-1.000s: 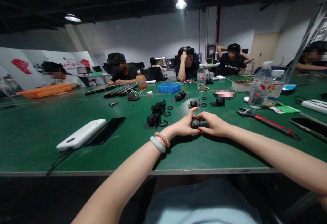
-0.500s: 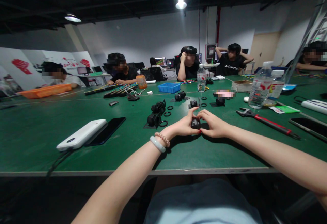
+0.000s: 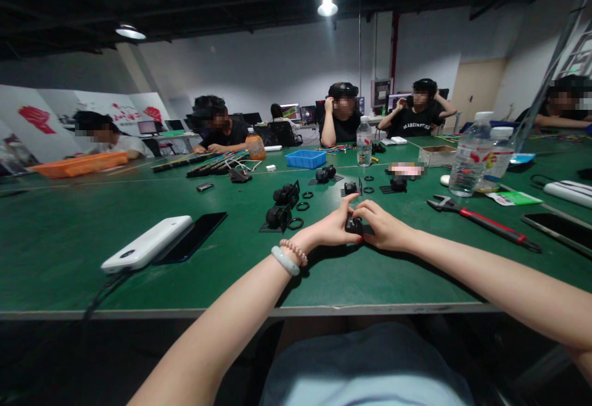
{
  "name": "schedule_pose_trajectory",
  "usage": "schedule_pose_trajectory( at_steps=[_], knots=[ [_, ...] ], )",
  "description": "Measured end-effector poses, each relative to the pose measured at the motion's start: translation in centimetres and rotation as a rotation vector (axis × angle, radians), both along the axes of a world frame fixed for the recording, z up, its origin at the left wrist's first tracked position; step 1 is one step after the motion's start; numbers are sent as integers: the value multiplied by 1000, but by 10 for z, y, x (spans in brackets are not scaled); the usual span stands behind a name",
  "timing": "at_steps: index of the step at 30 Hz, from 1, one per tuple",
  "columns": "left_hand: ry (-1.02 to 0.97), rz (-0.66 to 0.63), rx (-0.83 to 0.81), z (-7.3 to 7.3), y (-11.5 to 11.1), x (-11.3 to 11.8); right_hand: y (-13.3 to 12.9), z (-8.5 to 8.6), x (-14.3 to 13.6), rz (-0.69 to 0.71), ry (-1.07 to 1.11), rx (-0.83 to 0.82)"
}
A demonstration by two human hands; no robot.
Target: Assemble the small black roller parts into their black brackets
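Observation:
A small black part point(image 3: 354, 224) stands on the green table point(image 3: 240, 270) between my two hands. My left hand point(image 3: 332, 226), with beads and a pale bangle at the wrist, grips it from the left between thumb and fingers. From the right, the fingers of my right hand point(image 3: 386, 227) close on the same part. Beyond my hands lie similar black parts: one at the left point(image 3: 278, 216), another behind it point(image 3: 285, 194), and more farther back point(image 3: 325, 174). Black rings point(image 3: 296, 224) lie beside them.
A white power bank point(image 3: 148, 244) and dark phone point(image 3: 197, 237) lie left. On the right are an adjustable wrench point(image 3: 490, 224), water bottles point(image 3: 470, 156) and another phone point(image 3: 559, 230). A blue tray point(image 3: 306, 159) sits farther back. Several people sit around the table.
The fingers of my right hand have shifted slightly around the black part. Across the table, a person at the right has lowered one arm from the head.

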State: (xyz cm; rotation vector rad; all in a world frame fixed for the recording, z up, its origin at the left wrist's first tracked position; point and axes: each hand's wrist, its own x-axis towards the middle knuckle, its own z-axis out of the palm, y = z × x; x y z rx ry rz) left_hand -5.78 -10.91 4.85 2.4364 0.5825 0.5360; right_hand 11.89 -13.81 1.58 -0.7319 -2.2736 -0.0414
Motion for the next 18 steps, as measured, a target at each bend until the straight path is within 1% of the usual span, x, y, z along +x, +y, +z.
schedule_pose_trajectory(
  at_steps=[8, 18],
  knots=[
    [-9, -12, 1, 0, -1, 0, 1, 1, 2, 14, 8, 11],
    [-19, -23, 10, -1, 1, 0, -3, 7, 3, 0, -13, 8]
  ],
)
